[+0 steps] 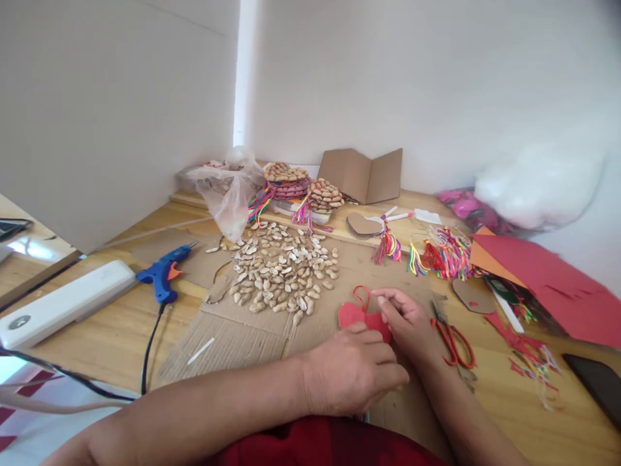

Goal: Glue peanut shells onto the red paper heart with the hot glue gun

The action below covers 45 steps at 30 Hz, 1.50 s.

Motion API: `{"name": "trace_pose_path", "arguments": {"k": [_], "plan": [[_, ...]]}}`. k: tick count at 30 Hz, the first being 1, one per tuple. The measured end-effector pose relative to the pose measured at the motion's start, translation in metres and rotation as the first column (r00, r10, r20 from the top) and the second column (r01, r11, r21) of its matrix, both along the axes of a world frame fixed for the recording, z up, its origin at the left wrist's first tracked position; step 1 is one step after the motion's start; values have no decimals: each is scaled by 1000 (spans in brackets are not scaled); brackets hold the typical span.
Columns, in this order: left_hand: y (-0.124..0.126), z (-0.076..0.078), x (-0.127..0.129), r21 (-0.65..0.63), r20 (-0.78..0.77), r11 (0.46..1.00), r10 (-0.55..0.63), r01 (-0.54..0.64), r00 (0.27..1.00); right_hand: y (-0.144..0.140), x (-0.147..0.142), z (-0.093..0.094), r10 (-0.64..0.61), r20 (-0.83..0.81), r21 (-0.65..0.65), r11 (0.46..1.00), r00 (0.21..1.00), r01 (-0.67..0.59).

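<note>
A red heart-shaped cutout [350, 314] with a red cord loop [361, 296] at its top lies over the cardboard in front of me. My left hand [356, 372] is closed on the lower part of the heart, its curled fingers covering much of it; their tips are partly hidden. From the right, my right hand [406, 320] is at the heart's upper edge, with thumb and index finger closed at the side of the cord loop. Peanut shells [284, 268] are piled just beyond the heart. Orange-handled scissors [451, 336] lie beside my right wrist.
On the left are a blue glue gun [162, 275] and a white power strip [68, 304]. Peanut-shell-covered pieces [286, 181], colourful tassels [449, 252] and a cardboard heart [363, 224] stand toward the back. Red paper [567, 285] and a dark phone [596, 382] lie at right.
</note>
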<state>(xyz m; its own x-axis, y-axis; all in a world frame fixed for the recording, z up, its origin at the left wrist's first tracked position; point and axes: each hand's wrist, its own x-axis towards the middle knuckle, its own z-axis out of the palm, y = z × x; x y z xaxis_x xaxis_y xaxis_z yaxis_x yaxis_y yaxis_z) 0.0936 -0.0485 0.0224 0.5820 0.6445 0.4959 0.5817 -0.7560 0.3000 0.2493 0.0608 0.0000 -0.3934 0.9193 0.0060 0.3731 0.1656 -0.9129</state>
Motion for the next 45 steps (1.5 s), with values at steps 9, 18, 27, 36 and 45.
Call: {"name": "trace_pose_path", "arguments": {"k": [9,18,27,36,45], "plan": [[22,-40,-11,59,191,998,20,-32,981,34,-33,31,134,183,178,970,974,-167],[28,-46,-11,-130,150,991,36,-16,988,109,-127,39,220,602,278,843,768,-460],[30,-43,-15,-232,188,972,79,-34,979,107,-123,46,277,686,224,800,672,-557],[32,-46,-16,-264,212,964,66,-7,975,103,-138,25,328,528,225,835,783,-502],[32,-43,-17,-292,216,956,78,-12,973,126,-128,34,317,397,24,934,861,-356]]}}
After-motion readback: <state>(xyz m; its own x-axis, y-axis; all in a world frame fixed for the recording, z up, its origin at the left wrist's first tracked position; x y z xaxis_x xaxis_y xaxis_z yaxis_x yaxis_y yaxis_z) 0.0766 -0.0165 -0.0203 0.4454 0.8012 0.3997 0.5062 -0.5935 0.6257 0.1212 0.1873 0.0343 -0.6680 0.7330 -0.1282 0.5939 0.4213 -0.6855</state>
